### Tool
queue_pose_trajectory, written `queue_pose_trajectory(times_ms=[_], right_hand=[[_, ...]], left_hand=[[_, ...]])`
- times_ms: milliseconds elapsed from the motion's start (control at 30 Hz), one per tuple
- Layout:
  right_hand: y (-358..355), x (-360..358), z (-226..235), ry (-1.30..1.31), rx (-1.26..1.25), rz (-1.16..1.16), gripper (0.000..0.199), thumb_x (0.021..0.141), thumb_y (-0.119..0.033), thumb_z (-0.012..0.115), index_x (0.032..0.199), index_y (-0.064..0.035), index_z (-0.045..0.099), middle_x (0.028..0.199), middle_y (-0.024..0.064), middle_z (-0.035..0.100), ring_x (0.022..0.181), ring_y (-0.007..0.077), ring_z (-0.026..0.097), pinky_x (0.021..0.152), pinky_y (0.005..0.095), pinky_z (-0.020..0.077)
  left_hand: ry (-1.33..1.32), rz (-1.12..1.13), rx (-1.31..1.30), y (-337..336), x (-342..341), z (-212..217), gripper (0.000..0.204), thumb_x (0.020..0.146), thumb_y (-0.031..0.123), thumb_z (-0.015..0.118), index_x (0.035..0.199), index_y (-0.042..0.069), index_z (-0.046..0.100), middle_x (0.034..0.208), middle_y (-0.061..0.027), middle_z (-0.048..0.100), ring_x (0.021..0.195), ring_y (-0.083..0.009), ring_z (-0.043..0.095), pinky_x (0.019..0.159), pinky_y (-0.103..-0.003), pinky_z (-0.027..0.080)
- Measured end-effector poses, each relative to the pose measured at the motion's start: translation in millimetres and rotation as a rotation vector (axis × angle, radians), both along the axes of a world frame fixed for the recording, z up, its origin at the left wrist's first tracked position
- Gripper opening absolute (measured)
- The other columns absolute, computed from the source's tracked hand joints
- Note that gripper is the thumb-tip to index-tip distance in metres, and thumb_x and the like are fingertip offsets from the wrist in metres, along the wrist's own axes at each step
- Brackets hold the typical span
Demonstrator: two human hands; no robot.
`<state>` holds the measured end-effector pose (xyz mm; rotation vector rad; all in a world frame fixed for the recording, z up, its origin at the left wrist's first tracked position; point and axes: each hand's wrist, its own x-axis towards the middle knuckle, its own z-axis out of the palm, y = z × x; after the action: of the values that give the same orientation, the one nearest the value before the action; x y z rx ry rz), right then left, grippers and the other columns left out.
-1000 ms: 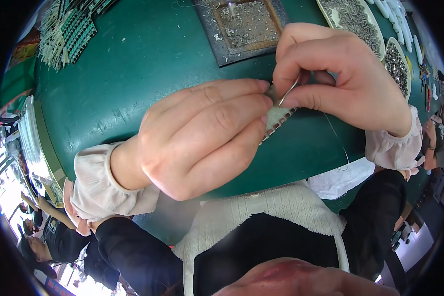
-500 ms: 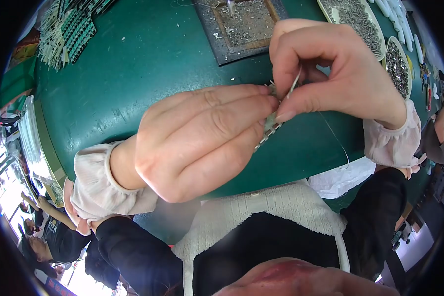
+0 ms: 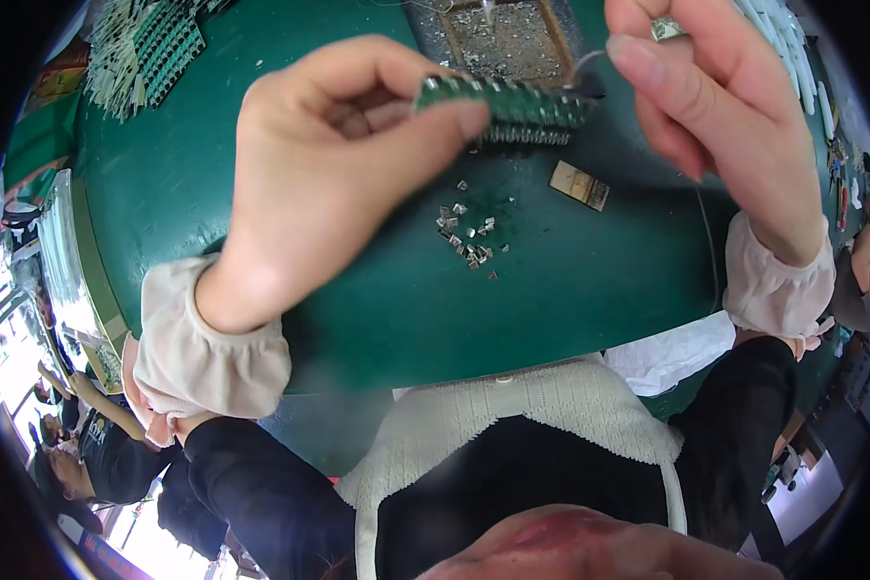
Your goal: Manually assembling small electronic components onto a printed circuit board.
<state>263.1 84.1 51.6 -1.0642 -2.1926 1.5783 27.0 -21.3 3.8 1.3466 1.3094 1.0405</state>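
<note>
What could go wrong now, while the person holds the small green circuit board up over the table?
The left hand pinches the green circuit board only at one end, so it may tilt or slip. The right hand holds a thin metal piece close to the board's far end; it could be dropped. The loose small metal parts lie scattered on the green table and a sleeve might sweep them away.

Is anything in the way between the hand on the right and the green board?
Nothing visible. The left hand pinches one end of the green board; the right hand is right at the other end, holding a thin wire that reaches toward it. Only air lies between them.
</note>
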Motion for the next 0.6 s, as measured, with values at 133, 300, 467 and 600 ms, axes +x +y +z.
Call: queue_pose_trajectory(times_ms=[133,300,467,600], right_hand=[[-11,-10,-20,0.145,0.319,-0.025,0.017,0.091,0.003,0.072,0.092,-0.0042,0.056,0.070,-0.0042,0.053,0.052,0.0018,0.048,0.047,0.0218,0.0352],[-12,-12,-20,0.036,0.902,0.023,0.018,0.087,0.002,0.073,0.084,-0.0035,0.057,0.073,0.0014,0.054,0.049,0.0061,0.045,0.045,0.0235,0.0307],[-11,-15,-22,0.018,0.973,0.003,0.017,0.087,0.001,0.073,0.086,-0.0037,0.057,0.075,0.0021,0.053,0.051,0.0070,0.045,0.046,0.0239,0.0326],[-11,-14,-27,0.002,0.934,-0.022,0.016,0.087,0.000,0.073,0.086,-0.0034,0.057,0.074,0.0027,0.052,0.051,0.0075,0.044,0.047,0.0244,0.0330]], left_hand=[[-0.416,0.014,-0.269,16,-16,-12,0.010,0.099,0.009,0.066,0.107,0.002,0.068,0.105,-0.0069,0.073,0.094,-0.0135,0.071,0.087,-0.031,0.061],[-0.581,0.092,-0.330,18,-27,-18,0.017,0.100,0.012,0.064,0.114,0.001,0.068,0.106,-0.0059,0.072,0.096,-0.0135,0.071,0.089,-0.031,0.063],[-0.597,0.054,-0.308,21,-30,-13,0.017,0.100,0.013,0.063,0.111,0.000,0.068,0.107,-0.0066,0.072,0.095,-0.0144,0.072,0.088,-0.031,0.064],[-0.613,0.047,-0.287,20,-33,-11,0.017,0.100,0.013,0.063,0.110,-0.001,0.067,0.107,-0.0072,0.072,0.096,-0.0156,0.072,0.086,-0.031,0.065]])
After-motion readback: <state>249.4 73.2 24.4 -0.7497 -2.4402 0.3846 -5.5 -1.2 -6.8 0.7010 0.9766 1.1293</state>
